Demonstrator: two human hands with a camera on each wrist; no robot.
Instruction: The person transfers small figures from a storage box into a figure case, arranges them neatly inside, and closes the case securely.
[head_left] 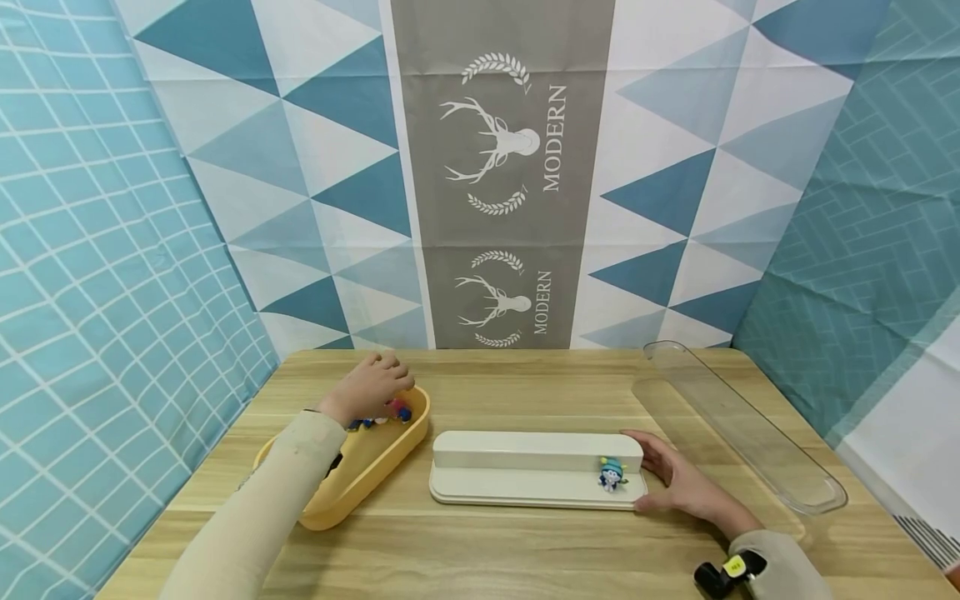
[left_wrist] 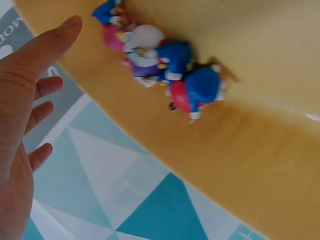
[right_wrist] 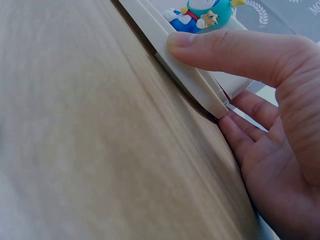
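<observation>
Over the far end of a yellow oblong tray hovers my left hand, its thumb apart from its fingers and nothing between them. Several small figurines in blue, red, white and pink lie together in that tray, just beyond the thumb in the left wrist view. My right hand holds the right end of a white stepped display base, thumb on its front edge and fingers around the end. On the base's lower step, near that hand, stands one figurine with a teal hat and yellow horns.
A clear long cover lies slantwise at the right of the wooden table. Patterned cloth hangs behind the table's far edge, and blue tiled cloth along the left.
</observation>
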